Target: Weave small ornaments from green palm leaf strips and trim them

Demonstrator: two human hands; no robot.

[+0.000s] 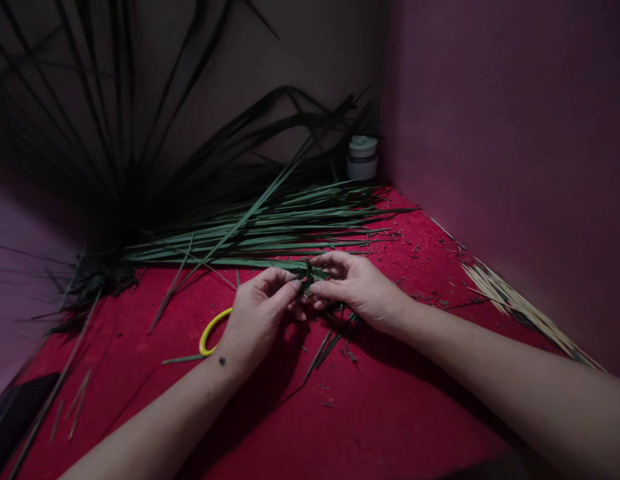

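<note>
Both of my hands meet near the middle of the view, above a red floor covering (390,407). Thumb and fingers of my left hand (260,303) pinch one side of a small bunch of green leaf strips (308,275). From the other side my right hand (357,287) grips the same strips, its fingers closed. How the strips cross between the fingertips is partly hidden. Below the hands, loose dark green strips (335,343) hang or lie; I cannot tell which. A yellow ring-shaped handle (210,333) shows beside my left wrist, the rest of it covered.
Behind the hands lies a pile of long green leaves (290,223), with a dark leafy clump (105,273) at left. A white lidded container (363,159) stands in the back corner. Pale thin sticks (520,303) lie along the right wall (510,153). Small scraps are scattered around.
</note>
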